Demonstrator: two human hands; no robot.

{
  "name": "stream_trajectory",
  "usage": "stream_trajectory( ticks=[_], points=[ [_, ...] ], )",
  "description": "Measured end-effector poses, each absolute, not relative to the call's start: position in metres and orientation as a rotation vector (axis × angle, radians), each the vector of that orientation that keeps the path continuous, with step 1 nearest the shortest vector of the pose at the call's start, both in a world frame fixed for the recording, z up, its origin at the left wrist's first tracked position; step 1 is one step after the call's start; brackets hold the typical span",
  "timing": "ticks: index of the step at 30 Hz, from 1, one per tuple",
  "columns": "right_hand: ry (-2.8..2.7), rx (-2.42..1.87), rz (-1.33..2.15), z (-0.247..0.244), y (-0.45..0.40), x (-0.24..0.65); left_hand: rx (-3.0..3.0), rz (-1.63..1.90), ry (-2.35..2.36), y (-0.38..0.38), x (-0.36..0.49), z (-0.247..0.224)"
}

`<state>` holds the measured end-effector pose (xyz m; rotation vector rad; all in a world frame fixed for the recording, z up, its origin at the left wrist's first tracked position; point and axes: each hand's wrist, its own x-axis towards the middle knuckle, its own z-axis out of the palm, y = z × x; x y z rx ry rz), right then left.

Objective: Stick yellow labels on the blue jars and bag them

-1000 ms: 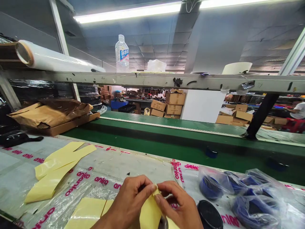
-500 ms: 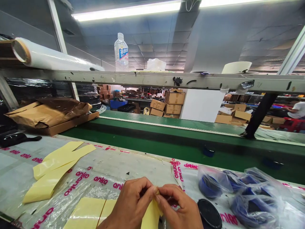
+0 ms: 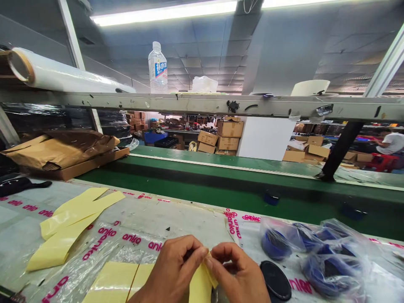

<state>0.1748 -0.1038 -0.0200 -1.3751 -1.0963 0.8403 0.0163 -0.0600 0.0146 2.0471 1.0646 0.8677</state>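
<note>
Low in the middle of the head view, both hands meet at the top edge of a yellow glossy paper strip. My left hand pinches that edge between thumb and forefinger. Closed against the same edge, my right hand has its thumb pressed on the paper and its forefinger curled beside it. The strip hangs below the fingers, partly covered by the hands. Another yellow sheet with a dividing line lies left of my left hand. A round black lid-like disc is beside my right hand.
Loose yellow strips lie on the plastic-covered table at left. Blue rings in clear bags sit at right. Beyond runs a green conveyor, under a shelf rail with a bottle. A seated person is far right.
The view has shifted slightly. My right fingertips have moved a little apart from my left ones along the strip's edge; both hands stay at the paper.
</note>
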Motion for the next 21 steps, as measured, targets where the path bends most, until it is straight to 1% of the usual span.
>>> stream_trajectory(
  ticks=[6, 13, 18, 21],
  points=[
    [-1.151, -1.371, 0.902, -0.0182, -0.1047, 0.1762, 2.046, 0.863, 1.060, -0.0599, 0.0155, 0.0114],
    [-1.202, -1.329, 0.838, -0.0178, -0.1049, 0.1755, 2.042, 0.848, 1.057, -0.0596, 0.0161, 0.0117],
    [-1.144, -1.336, 0.970, -0.0150, -0.1048, 0.1755, 2.061, 0.799, 1.073, -0.0596, 0.0140, 0.0113],
    [-1.167, -1.385, 0.956, -0.0157, -0.1051, 0.1767, 2.081, 0.751, 1.081, -0.0593, 0.0136, 0.0105]
  ],
)
